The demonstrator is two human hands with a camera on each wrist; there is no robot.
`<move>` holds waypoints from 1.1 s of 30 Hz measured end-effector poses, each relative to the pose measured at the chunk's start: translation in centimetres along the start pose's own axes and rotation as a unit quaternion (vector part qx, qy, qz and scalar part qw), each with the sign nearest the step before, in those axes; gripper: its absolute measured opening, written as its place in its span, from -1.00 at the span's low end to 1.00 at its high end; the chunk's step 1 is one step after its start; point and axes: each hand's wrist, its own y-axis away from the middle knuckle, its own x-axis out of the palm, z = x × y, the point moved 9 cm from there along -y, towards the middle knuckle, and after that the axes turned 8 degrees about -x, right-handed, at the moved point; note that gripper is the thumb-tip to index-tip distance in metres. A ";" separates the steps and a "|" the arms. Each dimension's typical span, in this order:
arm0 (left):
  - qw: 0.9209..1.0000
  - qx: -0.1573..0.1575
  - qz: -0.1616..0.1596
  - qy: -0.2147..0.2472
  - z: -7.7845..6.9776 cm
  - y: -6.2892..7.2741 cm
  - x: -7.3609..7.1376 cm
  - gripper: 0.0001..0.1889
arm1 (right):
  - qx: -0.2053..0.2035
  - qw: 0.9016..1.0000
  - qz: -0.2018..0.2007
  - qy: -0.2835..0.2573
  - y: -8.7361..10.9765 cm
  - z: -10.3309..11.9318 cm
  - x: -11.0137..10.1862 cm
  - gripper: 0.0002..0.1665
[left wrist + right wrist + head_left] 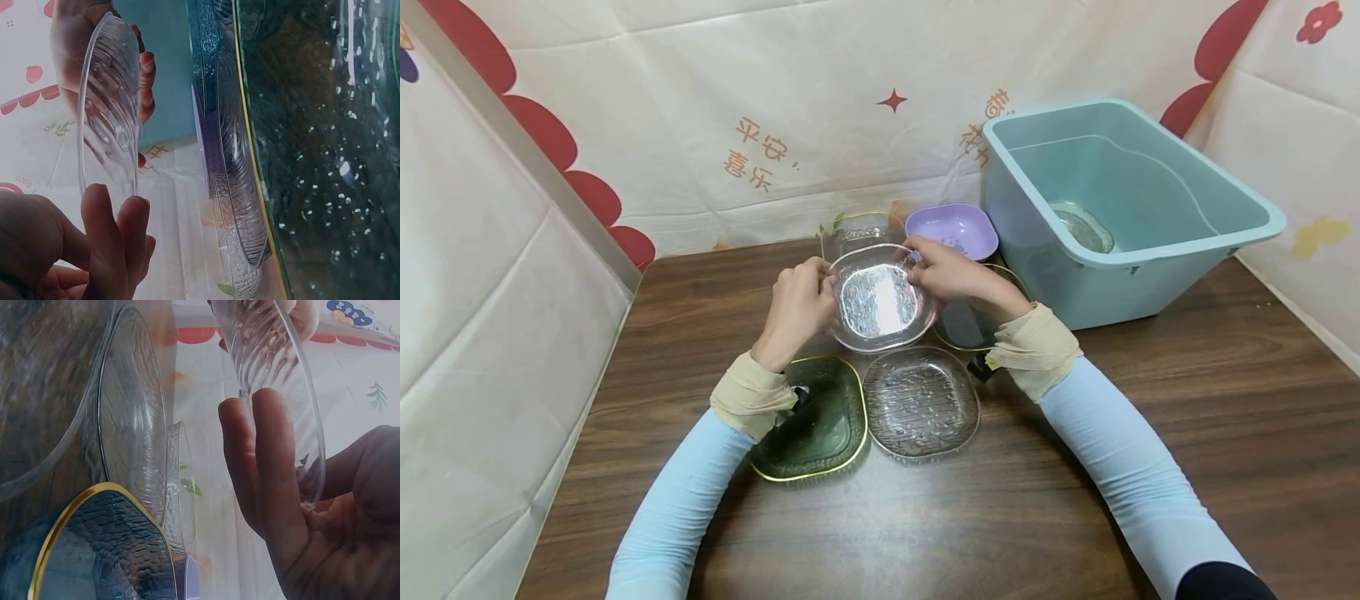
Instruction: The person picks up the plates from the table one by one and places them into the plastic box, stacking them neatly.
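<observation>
A clear ribbed bowl [883,304] is held up over the middle of the group of dishes. My left hand [801,308] grips its left rim, thumb and fingers on either side of the wall. On the opposite rim, my right hand [951,271] pinches the bowl, with two fingers [273,437] spread along its outer side. Swirled ridges show on the bowl, which appears edge-on in the left wrist view. Below my left wrist is a green dish with a gold rim [820,429]. A dark gold-rimmed dish [962,325] is partly covered by my right hand.
A clear ridged dish [921,404] lies in front of the held bowl. Behind it are another clear dish [853,233] and a purple bowl [958,229]. The large blue tub [1037,283] at right contains a clear dish [1082,227]. A patterned cloth [850,108] hangs behind the table.
</observation>
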 end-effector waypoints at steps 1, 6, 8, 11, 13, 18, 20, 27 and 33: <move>1.000 -0.001 0.001 0.003 0.0 0.0 0.0 -0.82 | 0.001 1.000 -0.001 0.000 0.0 0.0 0.0 -0.55; 1.000 -0.003 0.005 0.013 0.1 0.0 0.0 -0.81 | -0.002 1.000 -0.004 0.001 0.1 0.0 -0.1 -0.53; 1.000 -0.006 0.008 0.019 0.1 0.0 0.0 -0.80 | -0.003 1.000 -0.004 -0.004 0.1 0.1 -0.1 -0.53; 1.000 -0.008 0.005 0.019 0.1 -0.1 -0.1 -0.80 | -0.004 1.000 -0.005 -0.005 0.0 0.1 -0.2 -0.52; 1.000 -0.006 0.004 0.019 0.1 -0.1 -0.1 -0.81 | -0.004 1.000 -0.005 -0.010 0.0 0.1 -0.2 -0.52; 0.999 0.003 0.008 0.034 0.2 -0.1 -0.1 -0.82 | -0.008 1.000 -0.005 -0.018 0.2 0.3 -0.4 -0.52; 0.999 0.002 0.014 0.040 0.3 -0.1 -0.1 -0.78 | -0.008 1.000 -0.006 -0.016 0.2 0.4 -0.6 -0.51; 0.997 -0.022 0.031 0.070 0.7 0.0 -0.1 -0.46 | -0.013 1.000 -0.024 0.001 0.2 -0.1 -1.4 -0.49; 0.997 -0.035 0.031 0.065 1.0 -0.1 -0.2 -0.23 | -0.009 0.999 -0.038 0.017 0.4 0.0 -2.5 -0.48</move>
